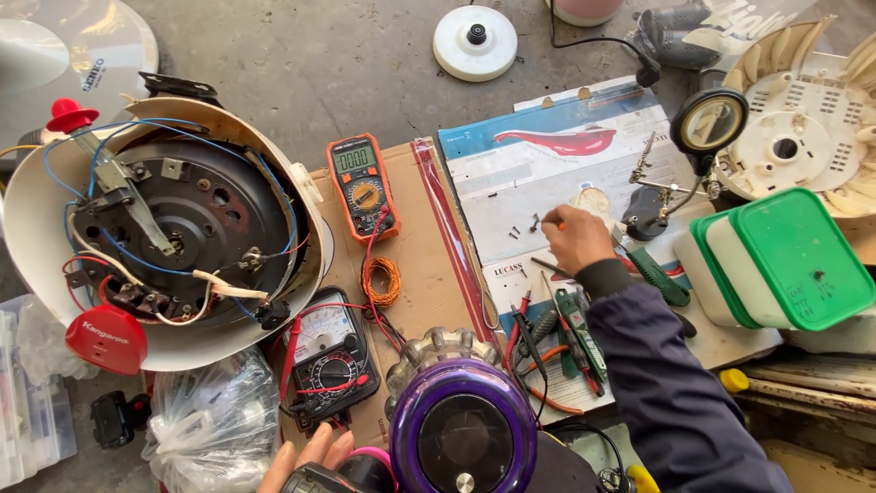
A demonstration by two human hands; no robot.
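- Right hand point(575, 239) is out over the printed blue-and-white sheet point(547, 173), fingers curled in together at the tips, hovering right by the small dark screws point(525, 226) scattered on that paper. Whether a screw is actually pinched between the fingertips, I cannot tell.
- Dark sleeve point(666, 383) runs back from that wrist to the bottom right.
- Left hand point(306, 461) sits at the bottom edge, fingers wrapped around a dark object point(319, 479), just beside the purple round appliance point(461, 424) with its dark centre.
- Just below the right hand, a cluster of screwdrivers and pliers point(561, 338) lies on the sheet.
- Orange digital multimeter point(363, 185) rests on the cardboard, a coil of orange wire point(381, 280) under it, and a black analogue meter point(330, 361) lower down.
- At far left, the opened white cooker base point(173, 228) lies with its dark metal plate and blue, red and white wires exposed.
- On the right, a magnifier on a clip stand point(707, 123), and green-lidded boxes point(794, 260) stacked near it.
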